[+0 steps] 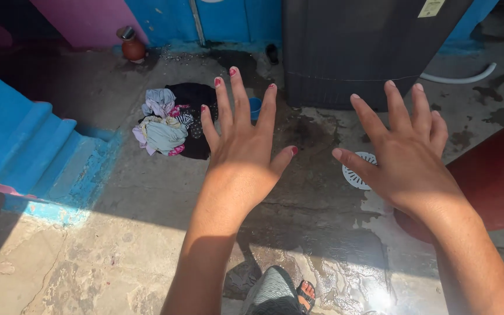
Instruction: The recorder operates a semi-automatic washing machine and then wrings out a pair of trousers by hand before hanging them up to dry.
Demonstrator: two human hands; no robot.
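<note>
Here, every place is told from the dark washing machine at the top of the view.

Left hand: the left hand is held out in the air, palm down, fingers spread wide and holding nothing; it hangs in front of the machine's left corner, over the wet floor.

Right hand: the right hand is also spread wide and empty, palm down, in front of the machine's right half.

Clothes: a heap of clothes, pale blue, pink and black, lies on the floor to the left of the machine, beyond the left hand's fingertips and apart from them.

Blue cup: a small blue cup sits at the machine's lower left corner, partly hidden by the left hand's fingers.

Drain cover: a white round drain cover lies on the floor in front of the machine, partly behind the right thumb.

Hose: a white hose curves on the floor by the machine's right side.

Clay pot: a brown clay pot stands well to the left of the machine, against the wall.

Blue steps: blue steps rise far to the left.

Foot: a sandalled foot shows at the bottom edge.
</note>
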